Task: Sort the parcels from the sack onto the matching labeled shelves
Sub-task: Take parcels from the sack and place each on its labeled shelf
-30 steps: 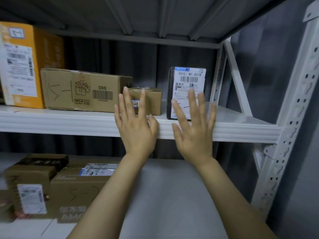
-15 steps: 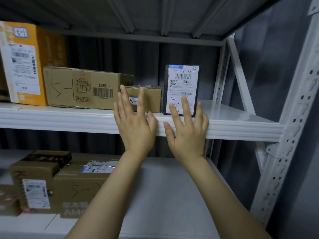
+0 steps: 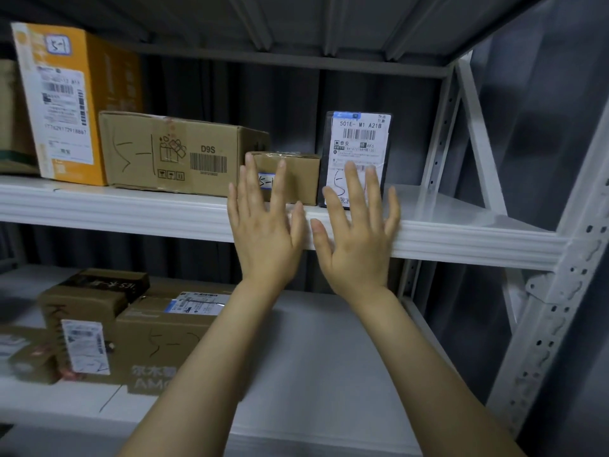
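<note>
**Upright parcel stood just beyond the right hand**

The right hand [image 3: 357,239] was flat and empty, fingers straight and spread, its palm over the front lip of the upper shelf [image 3: 461,239] at the centre of the frame. Its fingertips overlapped the lower label of the black parcel [image 3: 359,140], which stood on end directly above them in the picture, long axis vertical (contact could not be told). The left hand [image 3: 263,232], likewise splayed and holding nothing, lay just to the left, fingers before the small brown box [image 3: 296,173]. The right hand looked the nearer for any nudge to the parcel. Farther left sat the D9S carton [image 3: 171,153] and the orange box [image 3: 66,100].
</note>
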